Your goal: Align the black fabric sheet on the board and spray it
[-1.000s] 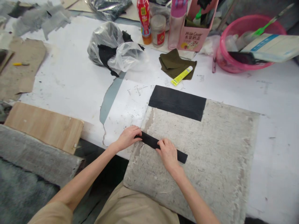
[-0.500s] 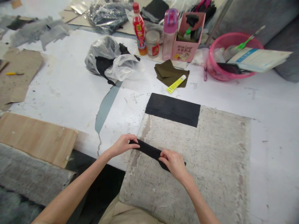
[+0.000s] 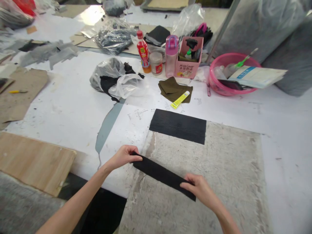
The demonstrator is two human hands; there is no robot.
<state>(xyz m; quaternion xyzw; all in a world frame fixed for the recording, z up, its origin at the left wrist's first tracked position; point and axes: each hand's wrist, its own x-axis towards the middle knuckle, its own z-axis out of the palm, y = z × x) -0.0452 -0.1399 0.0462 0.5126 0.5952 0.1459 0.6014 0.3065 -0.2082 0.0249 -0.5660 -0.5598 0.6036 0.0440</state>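
Note:
A narrow black fabric strip (image 3: 159, 173) stretches between my two hands just above a rough grey-white board (image 3: 219, 175). My left hand (image 3: 123, 156) pinches its left end by the board's near-left edge. My right hand (image 3: 201, 190) pinches its right end over the board. A larger black rectangle (image 3: 178, 126) lies flat at the board's far-left corner.
The board lies on a white paper-covered table (image 3: 68, 107). Behind it are olive cloth pieces (image 3: 172, 89), a yellow glue tube (image 3: 179, 99), a plastic bag of black scraps (image 3: 113, 79), bottles, a pink box (image 3: 188, 63) and a pink basin (image 3: 227, 76). A wooden board (image 3: 34, 161) lies left.
My right hand slid rightward along the strip to its far end. The strip, held flat on the board before, is now lifted between both hands. The view tilted upward.

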